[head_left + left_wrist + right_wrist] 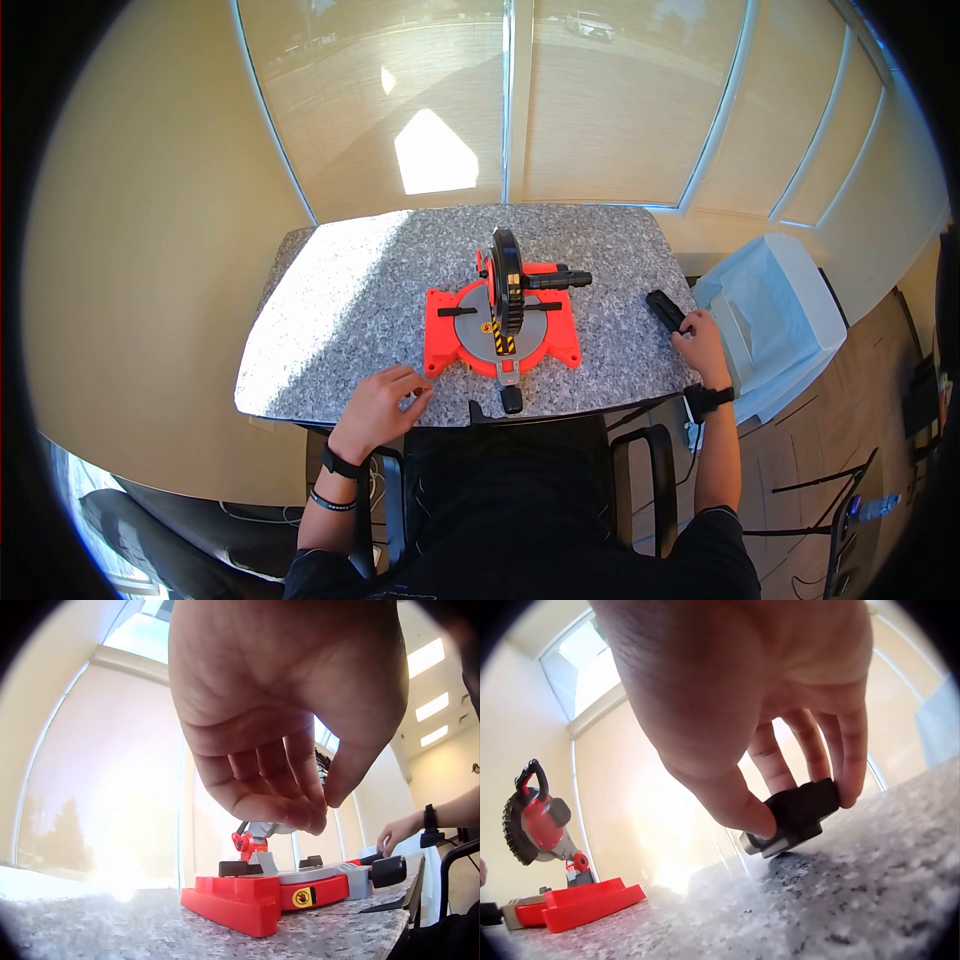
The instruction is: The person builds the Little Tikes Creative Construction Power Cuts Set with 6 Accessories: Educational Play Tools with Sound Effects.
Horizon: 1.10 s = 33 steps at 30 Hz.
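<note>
A toy miter saw with a red base (567,345) and a black toothed blade (508,270) stands on the speckled table. My right hand (703,350) pinches a black object (799,814) between thumb and fingers at the table's right side; in the right wrist view it is tilted, with its lower edge at the tabletop. My left hand (380,408) is by the table's front edge, left of the saw base, its fingers loosely bent and holding nothing. In the left wrist view, the red base (232,900) lies beyond the left hand (285,712).
The speckled table (610,235) has a black clip-like piece (477,412) at its front edge. A bin with a pale blue liner (795,320) stands right of it. Chair armrests (662,480) flank the body. Shaded windows (620,120) are behind the table.
</note>
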Available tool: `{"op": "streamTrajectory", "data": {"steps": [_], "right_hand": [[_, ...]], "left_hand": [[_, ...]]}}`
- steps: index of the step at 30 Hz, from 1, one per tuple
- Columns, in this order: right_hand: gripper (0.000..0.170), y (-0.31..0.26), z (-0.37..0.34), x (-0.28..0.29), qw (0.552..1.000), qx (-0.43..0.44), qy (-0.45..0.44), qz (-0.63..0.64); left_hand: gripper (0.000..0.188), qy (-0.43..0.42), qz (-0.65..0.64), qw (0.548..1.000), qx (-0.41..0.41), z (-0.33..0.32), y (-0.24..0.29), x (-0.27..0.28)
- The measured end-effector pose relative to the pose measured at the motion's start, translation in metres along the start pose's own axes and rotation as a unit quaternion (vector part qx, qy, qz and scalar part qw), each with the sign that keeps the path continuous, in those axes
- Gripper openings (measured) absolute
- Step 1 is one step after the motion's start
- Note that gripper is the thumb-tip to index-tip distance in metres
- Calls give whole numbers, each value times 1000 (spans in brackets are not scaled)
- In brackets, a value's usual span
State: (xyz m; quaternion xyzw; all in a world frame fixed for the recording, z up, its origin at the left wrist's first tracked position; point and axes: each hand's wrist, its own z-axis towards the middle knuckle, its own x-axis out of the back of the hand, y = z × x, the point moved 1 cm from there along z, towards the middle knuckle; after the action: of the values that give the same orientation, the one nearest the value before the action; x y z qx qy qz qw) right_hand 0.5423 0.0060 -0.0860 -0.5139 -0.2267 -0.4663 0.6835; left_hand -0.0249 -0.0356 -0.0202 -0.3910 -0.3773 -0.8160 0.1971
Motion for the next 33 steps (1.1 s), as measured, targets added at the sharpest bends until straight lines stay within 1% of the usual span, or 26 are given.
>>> {"op": "streamTrajectory", "data": {"steps": [4,6,7,9,10,12,13,15,16,17,20,21,22,23,24,25,27,28,30,31,33], "right_hand": [[22,-31,-4,17,1000,12,-5,24],[22,-48,-6,24,992,59,-4,114],[22,-57,-8,29,992,59,-4,114],[22,-79,-11,40,990,102,-26,96],[22,-91,-13,46,990,102,-26,97],[22,-119,-18,59,986,131,-38,92],[22,-133,-20,64,986,131,-39,92],[23,-160,-24,74,977,181,-52,96],[23,-171,-26,78,977,181,-53,96],[24,-181,-28,81,973,204,-57,96],[26,-210,-32,87,960,251,-64,108],[26,-218,-34,88,952,274,-66,121],[26,-225,-34,89,952,274,-67,120],[26,-231,-35,90,942,299,-72,135],[27,-237,-35,90,931,324,-78,149],[27,-243,-35,89,931,324,-78,149],[28,-256,-35,89,907,373,-68,183],[28,-261,-33,89,907,372,-68,184],[30,-270,-31,89,884,414,-58,211],[30,-274,-30,88,884,414,-58,212],[31,-282,-29,87,870,435,-35,229]], "left_hand": [[7,10,1,1000,3,2,5,4],[7,10,-2,1000,3,4,8,7],[7,9,-4,1000,3,5,11,9],[7,18,-3,1000,-7,7,16,11],[7,28,-2,999,-17,8,19,12],[8,27,-5,1000,-15,11,24,18],[10,26,-8,1000,-14,13,27,22],[12,40,-6,999,-17,16,32,28],[14,55,-4,998,-22,18,34,31],[14,55,-4,998,-21,21,37,35],[17,79,3,996,-44,29,50,44],[20,88,5,994,-64,33,55,47],[23,98,6,992,-85,37,61,49],[23,98,6,992,-84,41,67,52],[24,103,16,989,-108,44,74,55],[26,109,27,985,-131,47,81,58],[30,116,20,982,-147,53,92,61],[33,124,14,979,-163,54,97,64],[36,135,15,975,-176,57,103,70],[39,147,16,971,-190,58,106,73],[40,155,15,967,-203,60,107,81]]}}
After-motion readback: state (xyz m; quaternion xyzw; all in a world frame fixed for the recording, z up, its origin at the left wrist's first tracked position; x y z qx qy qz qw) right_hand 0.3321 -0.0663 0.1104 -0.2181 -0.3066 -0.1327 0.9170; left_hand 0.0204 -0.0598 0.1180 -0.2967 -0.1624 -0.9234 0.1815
